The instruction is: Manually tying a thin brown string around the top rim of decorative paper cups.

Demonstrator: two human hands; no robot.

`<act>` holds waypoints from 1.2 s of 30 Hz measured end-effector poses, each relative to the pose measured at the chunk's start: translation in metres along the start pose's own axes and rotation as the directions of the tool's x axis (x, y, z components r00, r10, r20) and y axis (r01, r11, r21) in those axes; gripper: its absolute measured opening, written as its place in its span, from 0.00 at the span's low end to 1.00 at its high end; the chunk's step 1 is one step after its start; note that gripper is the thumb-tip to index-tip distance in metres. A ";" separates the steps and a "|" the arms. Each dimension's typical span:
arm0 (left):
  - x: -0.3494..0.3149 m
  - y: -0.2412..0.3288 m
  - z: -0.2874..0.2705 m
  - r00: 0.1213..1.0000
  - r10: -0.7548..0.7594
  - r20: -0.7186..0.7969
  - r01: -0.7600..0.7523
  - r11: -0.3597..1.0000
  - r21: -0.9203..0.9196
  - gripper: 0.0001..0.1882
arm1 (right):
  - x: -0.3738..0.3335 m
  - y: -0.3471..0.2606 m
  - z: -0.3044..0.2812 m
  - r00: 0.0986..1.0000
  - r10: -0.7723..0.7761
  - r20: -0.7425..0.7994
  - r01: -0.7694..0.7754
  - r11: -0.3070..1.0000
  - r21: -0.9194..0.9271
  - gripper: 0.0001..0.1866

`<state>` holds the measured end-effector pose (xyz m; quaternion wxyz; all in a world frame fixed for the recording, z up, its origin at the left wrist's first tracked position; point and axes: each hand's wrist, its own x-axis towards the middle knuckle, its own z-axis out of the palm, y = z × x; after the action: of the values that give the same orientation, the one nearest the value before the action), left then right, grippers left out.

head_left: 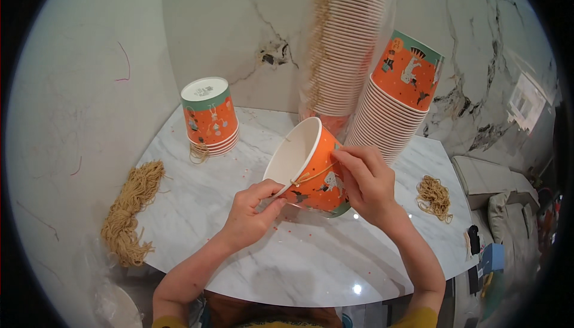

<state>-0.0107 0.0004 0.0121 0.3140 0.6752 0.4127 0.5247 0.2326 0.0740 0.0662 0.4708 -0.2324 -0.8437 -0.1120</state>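
Note:
An orange paper bucket with a white inside and a green base band is held tilted over the table, its mouth facing up and to the left. My left hand is closed on its rim, thumb and fingers on either side of the wall. A tan cord runs from a spot near the rim across the printed side. Pinching the cord's far end against the bucket's side is my right hand. Whether the cord passes through a hole is too small to tell.
Upside-down nested buckets stand back left. A tall bagged stack and a shorter stack rise at the back by the marble wall. Tan cord bundles lie at left and right on the marble table.

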 end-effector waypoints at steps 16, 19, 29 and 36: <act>0.026 0.038 -0.028 0.960 -0.216 0.176 0.277 0.795 -0.539 0.10 | 0.038 0.016 -0.038 0.890 0.230 0.395 -0.373 0.864 0.338 0.07; 0.038 0.041 -0.029 0.940 -0.293 0.176 0.333 0.669 -0.664 0.10 | 0.024 0.036 -0.037 0.807 0.425 0.410 -0.590 0.597 0.543 0.11; 0.063 0.004 -0.016 0.900 -0.403 0.167 0.270 0.213 -0.939 0.14 | -0.038 0.059 0.008 0.514 0.736 0.441 -0.698 0.060 0.713 0.23; 0.071 -0.014 -0.028 0.862 -0.485 0.147 0.230 0.117 -0.966 0.20 | -0.025 0.043 0.019 0.577 0.626 0.524 -0.695 0.039 0.718 0.30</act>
<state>-0.0327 0.0696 0.0395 0.7345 0.1518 0.1763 0.6375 0.2510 0.1122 0.0340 0.4833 -0.3131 -0.5748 0.5814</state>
